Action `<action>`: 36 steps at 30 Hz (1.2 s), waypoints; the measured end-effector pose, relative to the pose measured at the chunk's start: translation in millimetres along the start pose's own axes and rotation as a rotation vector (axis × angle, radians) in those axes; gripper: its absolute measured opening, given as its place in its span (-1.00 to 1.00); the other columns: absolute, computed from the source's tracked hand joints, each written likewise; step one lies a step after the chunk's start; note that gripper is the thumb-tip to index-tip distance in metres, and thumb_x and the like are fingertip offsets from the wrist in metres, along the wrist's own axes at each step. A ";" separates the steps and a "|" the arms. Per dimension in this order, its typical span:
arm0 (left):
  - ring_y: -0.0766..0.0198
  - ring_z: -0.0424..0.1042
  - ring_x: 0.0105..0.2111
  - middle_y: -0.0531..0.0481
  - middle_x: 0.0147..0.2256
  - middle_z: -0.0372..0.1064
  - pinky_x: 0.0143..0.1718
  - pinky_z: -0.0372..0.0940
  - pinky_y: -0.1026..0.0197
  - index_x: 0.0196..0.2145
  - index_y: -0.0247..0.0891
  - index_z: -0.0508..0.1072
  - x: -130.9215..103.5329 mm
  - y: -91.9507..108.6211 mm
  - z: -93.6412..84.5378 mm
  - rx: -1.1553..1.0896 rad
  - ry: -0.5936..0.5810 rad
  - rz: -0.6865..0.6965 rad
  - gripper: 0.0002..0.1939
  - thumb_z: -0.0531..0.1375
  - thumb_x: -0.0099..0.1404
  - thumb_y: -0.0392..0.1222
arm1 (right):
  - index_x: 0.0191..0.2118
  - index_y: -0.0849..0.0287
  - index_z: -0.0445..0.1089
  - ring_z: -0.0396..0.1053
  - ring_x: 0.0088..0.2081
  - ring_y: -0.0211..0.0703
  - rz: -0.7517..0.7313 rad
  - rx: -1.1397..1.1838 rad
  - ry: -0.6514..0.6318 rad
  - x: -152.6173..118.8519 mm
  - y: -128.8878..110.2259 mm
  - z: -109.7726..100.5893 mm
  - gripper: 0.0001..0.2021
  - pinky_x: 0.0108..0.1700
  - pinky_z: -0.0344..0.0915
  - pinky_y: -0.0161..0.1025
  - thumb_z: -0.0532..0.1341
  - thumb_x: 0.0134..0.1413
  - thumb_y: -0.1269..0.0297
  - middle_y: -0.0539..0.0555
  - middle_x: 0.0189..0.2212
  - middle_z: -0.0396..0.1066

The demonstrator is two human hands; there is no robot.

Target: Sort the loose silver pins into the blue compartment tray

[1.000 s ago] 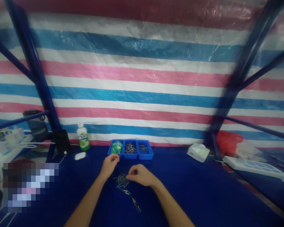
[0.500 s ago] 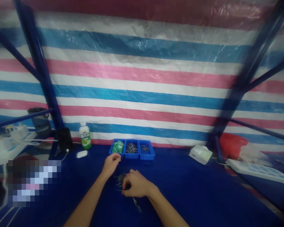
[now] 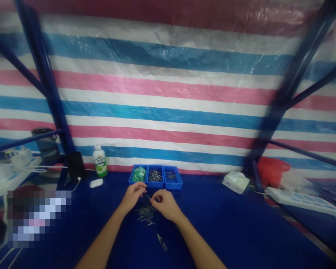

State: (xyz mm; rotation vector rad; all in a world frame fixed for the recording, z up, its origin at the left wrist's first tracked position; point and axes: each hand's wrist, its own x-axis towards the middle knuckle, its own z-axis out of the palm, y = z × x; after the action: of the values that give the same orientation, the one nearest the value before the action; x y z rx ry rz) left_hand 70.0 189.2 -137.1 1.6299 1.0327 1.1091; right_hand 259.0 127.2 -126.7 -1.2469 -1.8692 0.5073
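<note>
Between my two hands, just in front of the blue bins, is a thin metal pin point(image 3: 148, 196). My right hand point(image 3: 164, 203) pinches its right end. My left hand point(image 3: 134, 194) is at the other end with its fingertips drawn together; what they hold is too small to tell. Below the hands lies a loose pile of metal pins point(image 3: 146, 213) on the blue table. Nearer to me are tweezers point(image 3: 161, 242). Three blue bins stand in a row: one with green pieces point(image 3: 139, 174), one with short metal parts point(image 3: 155, 175), one with fewer metal pins point(image 3: 170, 175).
A white and green bottle point(image 3: 100, 161) and a white case point(image 3: 96, 183) stand at the back left, beside a black device point(image 3: 75, 166). At the right are a tissue pack point(image 3: 236, 182), a red bag point(image 3: 273, 172) and a power strip point(image 3: 302, 203).
My right hand has risen from the pile towards my left hand, with a pin now in its fingers. The pile is uncovered. My left hand has shifted slightly to the right.
</note>
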 end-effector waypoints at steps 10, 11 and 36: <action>0.34 0.34 -0.50 -0.03 -0.38 0.46 -0.52 0.15 0.33 -0.22 -0.30 0.51 -8.8 5.2 5.5 -0.004 -0.203 -0.014 -0.71 0.22 0.20 -0.04 | -0.47 0.18 0.47 0.15 -0.53 -0.27 0.152 0.136 0.143 3.7 5.3 14.2 -0.81 -0.44 0.06 -0.32 0.23 0.01 0.19 -0.08 -0.64 0.21; 0.34 0.34 -0.50 -0.01 -0.40 0.45 -0.50 0.16 0.33 -0.25 -0.31 0.50 -8.9 5.3 5.8 -0.006 -0.198 -0.004 -0.73 0.22 0.20 -0.04 | -0.48 0.18 0.47 0.15 -0.53 -0.27 0.145 0.128 0.134 3.5 4.8 15.7 -0.81 -0.44 0.07 -0.32 0.23 0.01 0.19 -0.08 -0.64 0.21; 0.34 0.32 -0.55 -0.03 -0.44 0.42 -0.58 0.08 0.33 -0.22 -0.34 0.46 4.8 -4.9 3.8 -0.122 -0.006 -0.024 -0.43 0.10 0.21 0.29 | -0.52 0.17 0.25 0.16 -0.61 -0.32 0.223 0.749 0.053 14.3 19.2 5.4 -0.61 -0.50 0.12 -0.34 0.16 0.14 -0.03 -0.09 -0.64 0.22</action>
State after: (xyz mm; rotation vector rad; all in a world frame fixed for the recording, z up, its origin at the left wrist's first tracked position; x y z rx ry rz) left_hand 74.1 194.1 -141.5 1.5195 0.9599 1.1285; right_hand 263.0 148.8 -137.5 -0.9317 -1.2933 1.1535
